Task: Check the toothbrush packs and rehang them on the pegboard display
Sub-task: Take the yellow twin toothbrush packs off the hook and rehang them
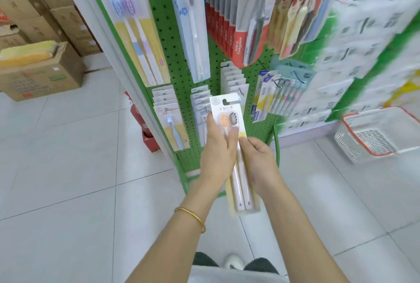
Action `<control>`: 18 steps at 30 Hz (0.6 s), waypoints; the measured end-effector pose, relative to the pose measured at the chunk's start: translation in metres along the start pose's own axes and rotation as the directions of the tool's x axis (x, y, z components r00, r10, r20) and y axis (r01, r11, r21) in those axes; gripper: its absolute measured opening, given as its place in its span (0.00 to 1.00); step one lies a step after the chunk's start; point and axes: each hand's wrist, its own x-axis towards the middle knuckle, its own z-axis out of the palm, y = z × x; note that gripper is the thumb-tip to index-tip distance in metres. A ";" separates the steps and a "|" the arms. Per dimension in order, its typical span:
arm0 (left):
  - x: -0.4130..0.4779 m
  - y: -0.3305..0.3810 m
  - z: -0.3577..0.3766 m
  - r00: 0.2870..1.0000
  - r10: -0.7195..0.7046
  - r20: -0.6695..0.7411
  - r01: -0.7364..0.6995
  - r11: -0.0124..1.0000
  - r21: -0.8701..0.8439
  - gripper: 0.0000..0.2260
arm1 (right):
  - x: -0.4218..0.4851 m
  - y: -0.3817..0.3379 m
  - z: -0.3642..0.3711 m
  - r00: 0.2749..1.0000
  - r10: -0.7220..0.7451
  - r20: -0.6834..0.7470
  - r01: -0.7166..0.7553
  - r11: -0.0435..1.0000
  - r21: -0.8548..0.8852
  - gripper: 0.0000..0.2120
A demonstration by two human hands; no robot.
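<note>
Both my hands hold one two-brush toothbrush pack [241,182] upright in front of the green pegboard [179,60]. The pack has a white card with an orange and a dark brush head and a hang hole at its top. My left hand [219,150] grips its left edge, thumb across the front. On the pack's right edge my right hand [259,157] pinches the card. Just behind the pack's top, stacks of similar packs [235,83] hang on pegs.
More toothbrush packs [168,110] hang left and right on the pegboard, red Colgate packs [241,39] above. A white and red shopping basket [372,132] sits on the floor at right. Cardboard boxes [41,73] stand at left, and a red fire extinguisher [138,114] beside the rack.
</note>
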 end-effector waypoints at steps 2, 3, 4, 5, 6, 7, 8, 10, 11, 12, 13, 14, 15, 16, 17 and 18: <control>-0.007 -0.002 0.000 0.997 0.023 0.077 -0.026 0.999 0.035 0.28 | 0.002 0.001 -0.004 0.999 0.038 -0.008 -0.038 0.998 0.051 0.11; -0.009 -0.004 0.001 0.992 0.038 0.118 -0.042 0.999 0.030 0.27 | 0.003 0.000 -0.007 0.998 0.064 -0.005 -0.063 0.995 0.078 0.10; -0.013 -0.006 0.001 0.985 0.047 0.169 -0.054 0.998 0.032 0.27 | 0.004 -0.001 -0.011 0.996 0.086 0.009 -0.086 0.989 0.121 0.10; -0.015 -0.008 0.002 0.973 0.047 0.224 -0.056 0.998 0.032 0.28 | 0.006 -0.002 -0.015 0.995 0.098 0.027 -0.101 0.979 0.177 0.09; -0.017 -0.011 0.003 0.961 0.041 0.274 -0.052 0.998 0.035 0.30 | 0.008 -0.003 -0.019 0.994 0.105 0.039 -0.111 0.965 0.236 0.08; -0.019 -0.016 0.005 0.947 0.041 0.318 -0.056 0.998 0.039 0.32 | 0.010 -0.005 -0.023 0.992 0.119 0.037 -0.125 0.947 0.297 0.08; -0.021 -0.017 0.005 0.932 0.039 0.360 -0.058 0.997 0.044 0.34 | 0.012 -0.007 -0.027 0.991 0.134 0.029 -0.136 0.926 0.353 0.08; -0.026 -0.017 0.004 0.906 0.041 0.420 -0.061 0.998 0.034 0.37 | 0.017 -0.009 -0.031 0.985 0.174 -0.016 -0.151 0.892 0.426 0.08; -0.029 -0.014 0.003 0.902 0.041 0.430 -0.059 0.998 0.030 0.38 | 0.019 -0.011 -0.032 0.981 0.190 -0.043 -0.150 0.878 0.455 0.08; -0.032 -0.012 0.002 0.904 0.042 0.425 -0.064 0.997 0.038 0.39 | 0.021 -0.011 -0.033 0.977 0.205 -0.064 -0.149 0.862 0.485 0.08; -0.033 -0.012 0.002 0.907 0.062 0.416 -0.094 0.994 0.057 0.38 | 0.023 -0.011 -0.034 0.973 0.219 -0.079 -0.147 0.843 0.518 0.08; -0.035 -0.009 0.001 0.904 0.085 0.419 -0.141 0.984 0.105 0.36 | 0.025 -0.010 -0.036 0.968 0.235 -0.091 -0.149 0.824 0.547 0.08; -0.036 -0.007 0.001 0.896 0.102 0.431 -0.190 0.968 0.166 0.34 | 0.027 -0.009 -0.038 0.962 0.250 -0.110 -0.146 0.810 0.567 0.08; -0.037 -0.005 0.001 0.887 0.109 0.449 -0.231 0.946 0.228 0.33 | 0.029 -0.009 -0.040 0.957 0.262 -0.128 -0.142 0.802 0.581 0.08; -0.038 -0.004 0.001 0.878 0.103 0.467 -0.255 0.927 0.276 0.32 | 0.029 -0.009 -0.042 0.951 0.271 -0.147 -0.137 0.799 0.586 0.08; -0.038 -0.003 0.001 0.872 0.085 0.482 -0.260 0.915 0.309 0.33 | 0.030 -0.010 -0.043 0.947 0.280 -0.157 -0.136 0.793 0.594 0.09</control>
